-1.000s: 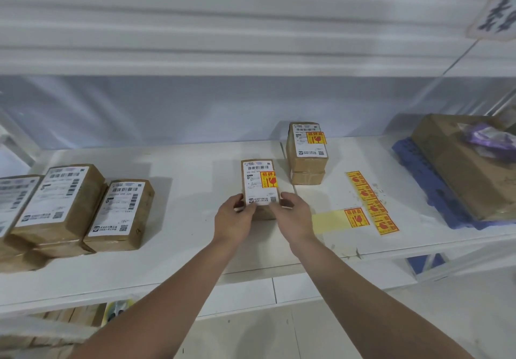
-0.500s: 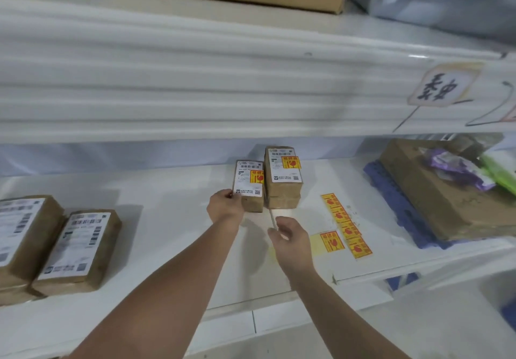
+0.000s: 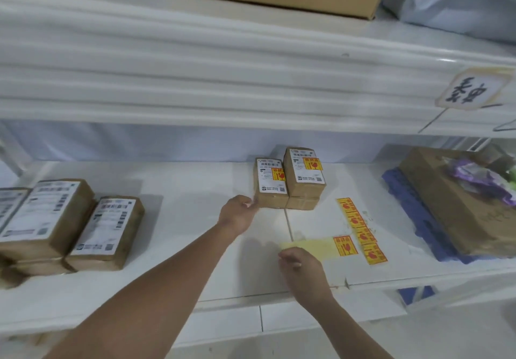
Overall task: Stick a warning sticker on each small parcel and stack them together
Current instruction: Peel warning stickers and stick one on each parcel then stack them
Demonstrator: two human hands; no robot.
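Mostly illegible parcel labels (barcodes, QR)

brown parcels with white barcode labels, yellow-and-red warning stickers, white shelf, blue pallet

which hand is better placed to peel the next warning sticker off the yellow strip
Right. The right hand is already at the near end of the yellow strip, while the left hand is up at the stickered parcel.
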